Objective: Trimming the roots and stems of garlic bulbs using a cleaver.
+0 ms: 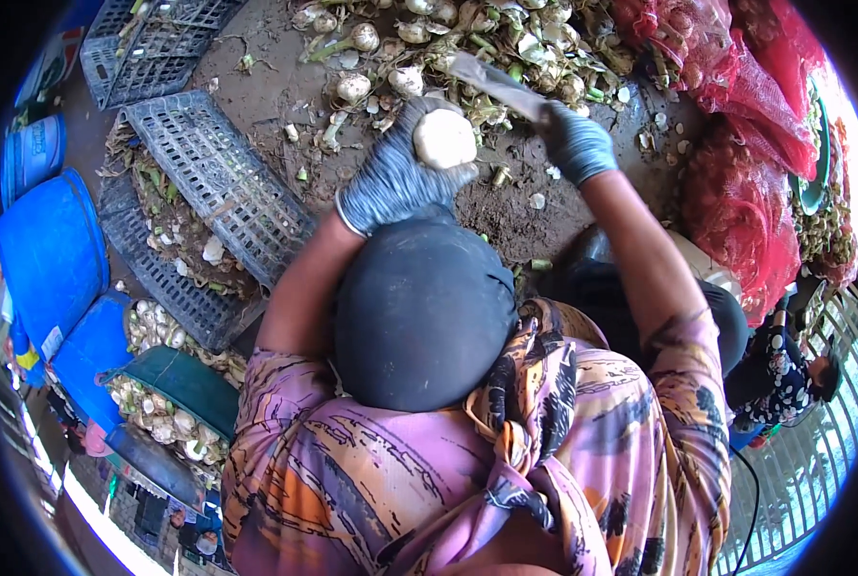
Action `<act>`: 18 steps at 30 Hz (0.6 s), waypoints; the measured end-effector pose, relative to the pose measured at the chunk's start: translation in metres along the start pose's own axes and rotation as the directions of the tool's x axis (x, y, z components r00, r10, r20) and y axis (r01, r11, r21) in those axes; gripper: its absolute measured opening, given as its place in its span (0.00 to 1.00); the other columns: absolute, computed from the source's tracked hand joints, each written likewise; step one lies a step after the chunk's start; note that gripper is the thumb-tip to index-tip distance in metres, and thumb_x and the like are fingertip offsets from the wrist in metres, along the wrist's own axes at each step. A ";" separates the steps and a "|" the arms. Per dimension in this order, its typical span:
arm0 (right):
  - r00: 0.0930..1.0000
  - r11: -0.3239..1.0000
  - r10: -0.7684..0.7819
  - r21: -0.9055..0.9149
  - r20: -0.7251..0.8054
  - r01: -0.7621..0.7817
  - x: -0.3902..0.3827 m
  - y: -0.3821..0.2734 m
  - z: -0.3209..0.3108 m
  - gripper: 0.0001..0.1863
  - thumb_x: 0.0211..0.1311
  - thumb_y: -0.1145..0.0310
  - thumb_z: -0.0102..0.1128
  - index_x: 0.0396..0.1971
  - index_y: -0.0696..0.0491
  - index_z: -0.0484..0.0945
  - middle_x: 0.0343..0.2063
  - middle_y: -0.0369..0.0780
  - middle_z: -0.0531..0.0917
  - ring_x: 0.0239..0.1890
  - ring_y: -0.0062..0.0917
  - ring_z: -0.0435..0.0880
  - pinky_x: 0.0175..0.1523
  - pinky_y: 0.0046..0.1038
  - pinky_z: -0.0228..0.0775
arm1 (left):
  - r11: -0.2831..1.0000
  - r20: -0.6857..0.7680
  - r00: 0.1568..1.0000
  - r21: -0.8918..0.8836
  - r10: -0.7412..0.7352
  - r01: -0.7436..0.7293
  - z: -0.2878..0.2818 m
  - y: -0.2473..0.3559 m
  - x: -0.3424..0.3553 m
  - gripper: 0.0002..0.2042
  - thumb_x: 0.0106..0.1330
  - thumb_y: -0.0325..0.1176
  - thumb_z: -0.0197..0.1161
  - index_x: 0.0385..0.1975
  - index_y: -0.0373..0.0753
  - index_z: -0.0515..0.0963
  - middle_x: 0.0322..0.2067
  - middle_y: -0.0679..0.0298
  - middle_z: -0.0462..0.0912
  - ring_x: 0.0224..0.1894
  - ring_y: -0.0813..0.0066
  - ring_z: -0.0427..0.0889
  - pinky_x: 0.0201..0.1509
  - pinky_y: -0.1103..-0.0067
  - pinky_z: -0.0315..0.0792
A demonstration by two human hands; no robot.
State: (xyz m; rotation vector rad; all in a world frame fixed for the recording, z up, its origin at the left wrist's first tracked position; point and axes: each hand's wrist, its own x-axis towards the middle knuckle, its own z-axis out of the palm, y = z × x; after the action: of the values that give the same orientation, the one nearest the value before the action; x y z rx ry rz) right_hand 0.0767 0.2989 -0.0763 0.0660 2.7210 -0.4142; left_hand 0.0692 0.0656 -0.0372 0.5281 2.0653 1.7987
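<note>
My left hand (pixel 395 178), in a grey-blue glove with a white-striped cuff, is closed around a round white garlic bulb (pixel 445 140). The bulb's pale, smooth side faces up. To the right, my gloved right hand (pixel 579 144) grips a knife (pixel 499 86) by its handle. Its broad blade points up and left, above the bulb and apart from it. Just beyond both hands lies a heap of garlic bulbs (pixel 415 31) with stalks, roots and loose skins. My dark-covered knee (pixel 419 307) is right below the left hand.
Black plastic crates (pixel 223 178) with trimmings stand at left, near blue barrels (pixel 53 235) and a green tub (pixel 184 379) of bulbs. Red mesh sacks (pixel 736 206) line the right. Soil and scraps cover the ground (pixel 530 226). Another person (pixel 784 374) is at far right.
</note>
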 end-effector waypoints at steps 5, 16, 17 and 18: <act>0.977 0.991 0.074 0.128 -0.201 -0.049 -0.029 -0.020 -0.017 0.12 0.47 0.59 0.50 0.29 0.50 0.68 0.19 0.47 0.74 0.24 0.40 0.74 0.28 0.35 0.65 | 0.999 -0.077 0.997 -0.035 -0.033 0.030 0.000 -0.014 0.011 0.30 0.39 0.31 0.66 0.43 0.39 0.57 0.36 0.60 0.67 0.39 0.71 0.68 0.43 0.78 0.66; 0.979 0.964 -0.197 0.169 -0.052 0.203 -0.052 -0.083 -0.029 0.09 0.43 0.67 0.51 0.29 0.50 0.69 0.18 0.44 0.74 0.22 0.39 0.73 0.26 0.33 0.65 | 0.973 -0.243 0.963 0.221 0.116 -0.062 0.012 -0.041 0.023 0.23 0.44 0.34 0.61 0.40 0.35 0.61 0.37 0.59 0.65 0.40 0.70 0.66 0.45 0.77 0.62; 0.984 0.969 -0.174 0.169 -0.047 0.180 -0.052 -0.085 -0.027 0.09 0.43 0.68 0.50 0.28 0.51 0.68 0.18 0.45 0.74 0.23 0.38 0.74 0.26 0.34 0.65 | 0.961 -0.196 0.968 0.255 0.158 -0.105 0.009 -0.046 0.021 0.27 0.42 0.37 0.61 0.42 0.34 0.58 0.38 0.55 0.64 0.41 0.66 0.65 0.45 0.74 0.60; 0.985 0.970 -0.167 0.170 -0.045 0.172 -0.052 -0.085 -0.026 0.09 0.43 0.68 0.50 0.28 0.51 0.68 0.18 0.45 0.74 0.23 0.38 0.74 0.26 0.34 0.65 | 0.962 -0.190 0.969 0.251 0.155 -0.105 0.009 -0.044 0.020 0.27 0.42 0.37 0.61 0.42 0.34 0.58 0.38 0.55 0.64 0.41 0.66 0.65 0.45 0.74 0.60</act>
State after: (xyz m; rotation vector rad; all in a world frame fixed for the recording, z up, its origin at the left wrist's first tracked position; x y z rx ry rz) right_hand 0.1066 0.2259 -0.0104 -0.1157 2.7237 -0.7054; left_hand 0.0539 0.0779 -0.0826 0.5742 2.4651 1.7508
